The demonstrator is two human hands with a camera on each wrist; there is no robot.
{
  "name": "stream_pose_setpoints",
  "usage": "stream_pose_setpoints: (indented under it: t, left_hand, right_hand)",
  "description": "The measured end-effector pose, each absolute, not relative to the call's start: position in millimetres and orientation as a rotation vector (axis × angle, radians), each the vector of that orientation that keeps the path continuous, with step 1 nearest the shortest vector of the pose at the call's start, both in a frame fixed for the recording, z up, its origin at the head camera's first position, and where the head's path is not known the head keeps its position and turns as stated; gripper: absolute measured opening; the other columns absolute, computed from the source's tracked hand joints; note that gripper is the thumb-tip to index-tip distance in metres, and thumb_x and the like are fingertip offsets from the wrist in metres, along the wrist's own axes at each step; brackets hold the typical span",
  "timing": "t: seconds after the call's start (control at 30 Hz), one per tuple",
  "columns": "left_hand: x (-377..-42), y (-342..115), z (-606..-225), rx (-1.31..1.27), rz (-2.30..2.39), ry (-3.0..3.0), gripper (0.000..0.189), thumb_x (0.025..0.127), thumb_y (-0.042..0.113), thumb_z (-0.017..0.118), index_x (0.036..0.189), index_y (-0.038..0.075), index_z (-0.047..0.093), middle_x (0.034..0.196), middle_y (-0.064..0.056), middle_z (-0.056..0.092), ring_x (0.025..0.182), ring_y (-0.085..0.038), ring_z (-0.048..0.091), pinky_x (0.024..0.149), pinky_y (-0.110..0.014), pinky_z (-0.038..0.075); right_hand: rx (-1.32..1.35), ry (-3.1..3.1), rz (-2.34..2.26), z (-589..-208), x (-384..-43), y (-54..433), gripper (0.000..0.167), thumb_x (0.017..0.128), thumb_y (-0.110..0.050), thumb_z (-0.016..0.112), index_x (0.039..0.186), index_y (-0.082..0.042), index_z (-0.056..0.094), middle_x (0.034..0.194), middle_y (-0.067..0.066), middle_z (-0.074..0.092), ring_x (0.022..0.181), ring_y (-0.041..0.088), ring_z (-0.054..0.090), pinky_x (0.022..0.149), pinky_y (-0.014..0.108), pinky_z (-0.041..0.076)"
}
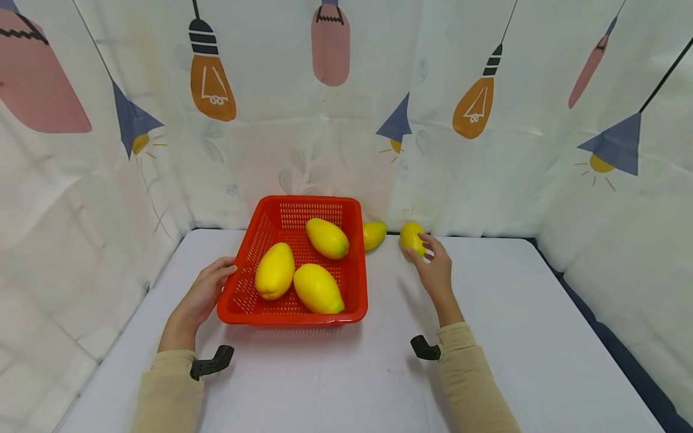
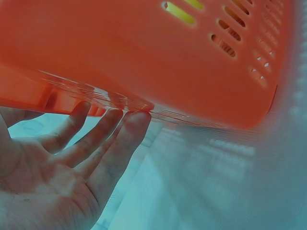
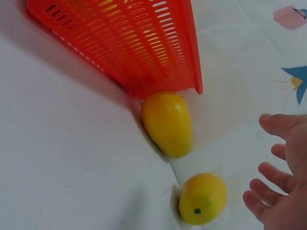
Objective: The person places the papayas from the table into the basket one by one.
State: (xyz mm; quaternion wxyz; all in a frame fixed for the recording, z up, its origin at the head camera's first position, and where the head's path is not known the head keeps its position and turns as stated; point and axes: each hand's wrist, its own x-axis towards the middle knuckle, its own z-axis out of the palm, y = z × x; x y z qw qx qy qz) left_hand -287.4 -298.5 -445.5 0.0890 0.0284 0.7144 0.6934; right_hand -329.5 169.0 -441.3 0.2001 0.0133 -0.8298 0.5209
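Observation:
A red plastic basket (image 1: 364,288) holds three yellow mangoes: one on the left (image 1: 275,270), one at the back (image 1: 327,238) and one at the front (image 1: 318,288). At its left side my left hand (image 1: 203,293) grips the rim, fingertips against the slotted outer wall (image 2: 96,28) and thumb up by the rim. A fourth mango (image 3: 167,123) lies beside the basket's right wall. Farther right, near the table's back edge, lies another mango (image 3: 203,198). My right hand (image 1: 435,270) is spread beside this one, its fingers (image 3: 274,176) apart from the fruit in the right wrist view.
A white-covered table (image 1: 520,337) carries everything. A printed curtain (image 1: 346,150) hangs right behind its back edge and along both sides. Black wrist straps (image 1: 212,362) sit over both beige sleeves (image 1: 476,379).

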Motion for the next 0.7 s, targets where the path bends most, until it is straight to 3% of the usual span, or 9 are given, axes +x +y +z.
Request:
stream_pose_setpoints:
  t: [0.7]
  left_hand:
    - [-287.1, -298.4, -445.3, 0.072, 2.043, 2.153, 0.039, 0.102, 0.037, 0.045, 0.13, 0.01, 0.046, 0.111, 0.011, 0.059, 0.099, -0.004, 0.06, 0.084, -0.02, 0.051]
  right_hand:
    - [-0.046, -2.386, 1.434, -456.3, -339.4, 174.7, 0.056, 0.089, -0.026, 0.07, 0.138, -0.01, 0.049, 0.143, 0.011, 0.047, 0.128, 0.035, 0.046, 0.105, 0.049, 0.043]
